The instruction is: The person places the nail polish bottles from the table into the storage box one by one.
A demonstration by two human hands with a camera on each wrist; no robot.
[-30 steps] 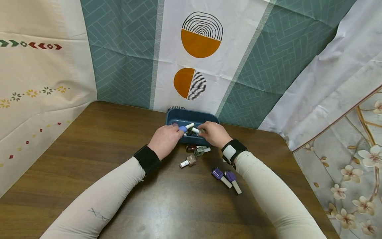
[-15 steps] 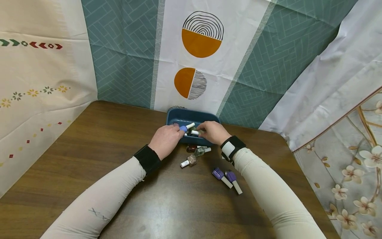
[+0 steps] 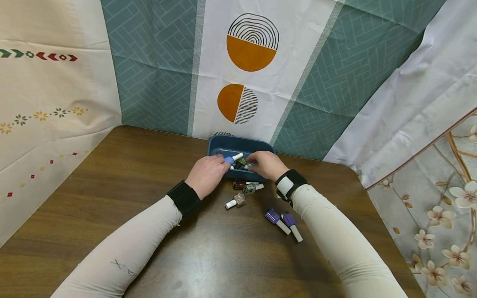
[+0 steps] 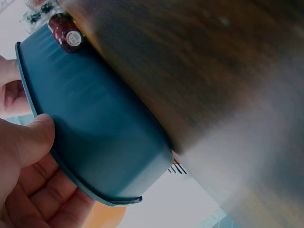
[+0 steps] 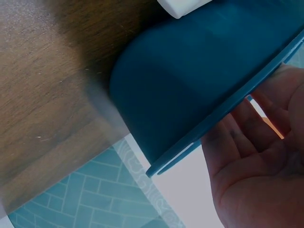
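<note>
A dark blue bin [image 3: 238, 142] at the back of the table contains several nail polish bottles. My left hand [image 3: 208, 174] reaches over its near left rim and holds a periwinkle nail polish bottle [image 3: 228, 160] with a white cap. In the left wrist view the left thumb [image 4: 40, 135] lies at the bin's rim. My right hand [image 3: 269, 165] dips in at the right side, its fingertips pinching a nail polish bottle [image 3: 247, 167] that is mostly hidden. The right wrist view shows that hand's fingers [image 5: 247, 128] behind the rim, the bottle out of sight.
In front of the bin lie a dark red bottle [image 3: 239, 185], a clear bottle with dark flecks [image 3: 249, 189] and a glittery beige bottle [image 3: 240, 199]. Two purple bottles [image 3: 272, 215] lie nearer, beside the right forearm. A patterned cloth [image 3: 156, 82] hangs behind the table.
The white-capped bottle at my right fingertips has dropped lower in the bin and turned, so less of its cap shows. My left hand and the periwinkle bottle have hardly moved.
</note>
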